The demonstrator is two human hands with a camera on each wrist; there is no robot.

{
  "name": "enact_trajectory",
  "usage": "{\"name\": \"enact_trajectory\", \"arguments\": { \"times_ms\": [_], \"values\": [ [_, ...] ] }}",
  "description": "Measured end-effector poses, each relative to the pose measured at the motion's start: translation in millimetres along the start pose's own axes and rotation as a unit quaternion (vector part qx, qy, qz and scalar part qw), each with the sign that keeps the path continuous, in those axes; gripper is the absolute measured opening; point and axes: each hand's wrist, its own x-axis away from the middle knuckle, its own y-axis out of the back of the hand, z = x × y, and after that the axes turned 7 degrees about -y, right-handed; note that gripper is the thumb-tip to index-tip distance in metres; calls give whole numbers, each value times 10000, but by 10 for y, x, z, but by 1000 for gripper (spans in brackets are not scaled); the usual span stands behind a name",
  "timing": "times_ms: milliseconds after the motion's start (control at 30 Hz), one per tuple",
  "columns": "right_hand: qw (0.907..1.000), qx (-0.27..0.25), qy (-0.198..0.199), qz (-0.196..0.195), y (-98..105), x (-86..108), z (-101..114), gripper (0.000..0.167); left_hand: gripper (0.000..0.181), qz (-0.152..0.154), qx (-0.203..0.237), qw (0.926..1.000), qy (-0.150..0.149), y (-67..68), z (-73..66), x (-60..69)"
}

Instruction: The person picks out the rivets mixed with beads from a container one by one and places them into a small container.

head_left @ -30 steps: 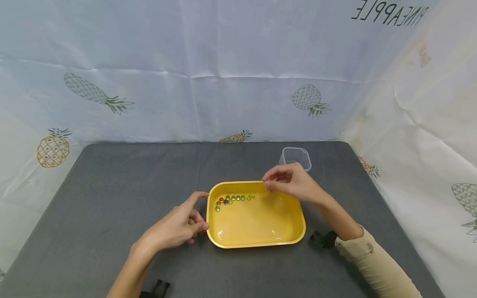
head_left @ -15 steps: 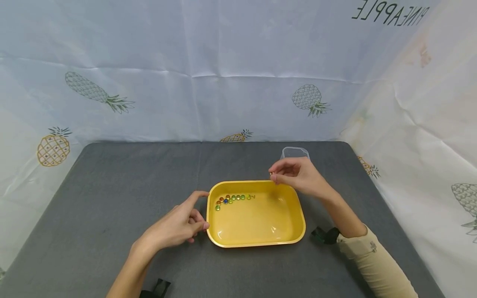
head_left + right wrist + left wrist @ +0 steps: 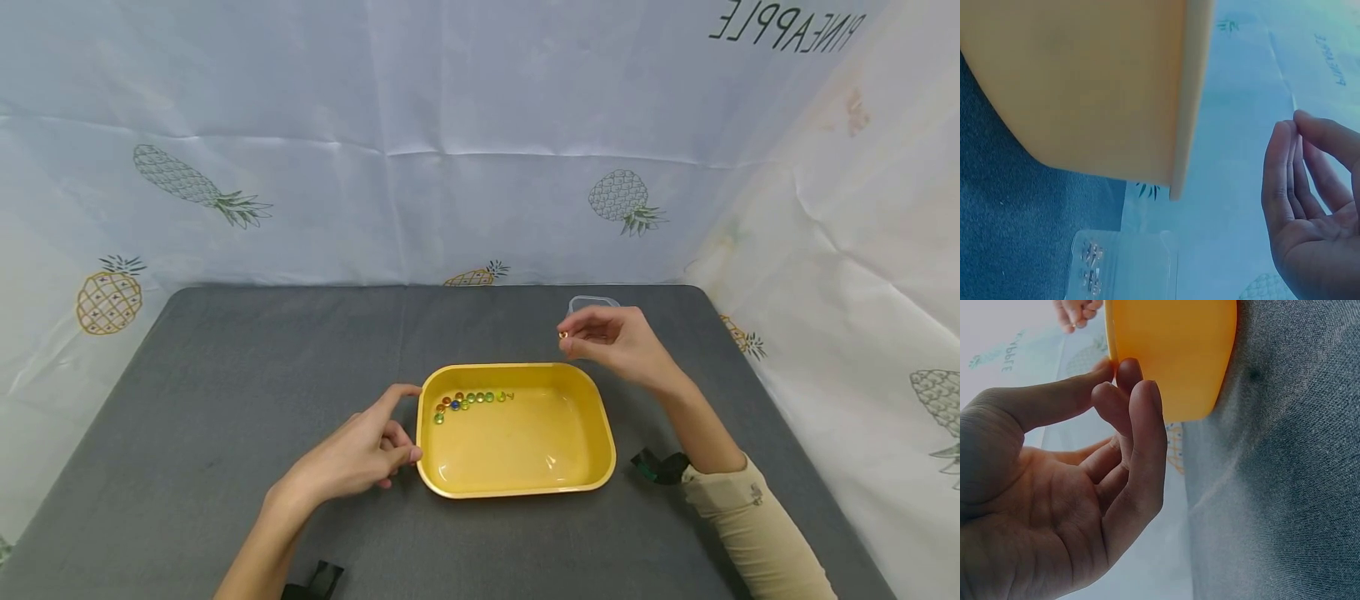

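Note:
A shallow yellow tray (image 3: 517, 493) lies on the grey cloth. A row of glass marbles (image 3: 470, 397), green, amber and one blue, sits along its upper left inside. At the row's right end is a tiny yellow piece (image 3: 510, 396), too small to identify. My left hand (image 3: 360, 454) touches the tray's left side, index finger and thumb spread apart, other fingers loosely bent. Beyond the tray's far right corner, my right hand (image 3: 618, 346) pinches a small shiny gold piece (image 3: 563, 334) between thumb and fingertips. In the right wrist view the fingertips hide it.
A clear plastic box (image 3: 592, 301) stands behind my right hand, partly hidden. Several small shiny pieces (image 3: 1092, 265) show inside it in the right wrist view. A white pineapple-print sheet (image 3: 420, 208) hangs at the back and right side.
My right hand has lifted the small gold piece away from the tray's far rim and moved right and back, in front of the clear box. The left hand and tray stay in place.

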Motion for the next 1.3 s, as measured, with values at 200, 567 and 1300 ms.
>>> {"name": "enact_trajectory", "arguments": {
  "times_ms": [200, 567, 1300],
  "values": [
    [9997, -210, 31, -146, 56, 4, -43, 22, 73, -3, 8, 10000, 17, -2, -2, -1],
    [9989, -183, 110, -416, 153, -3, -94, 23, 73, 0, -7, 10000, 19, 6, -2, 1],
    [9941, 276, -218, -1029, 438, -103, -436, 22, 73, -2, 23, 10000, -35, -9, -11, 11]
  ]
}}
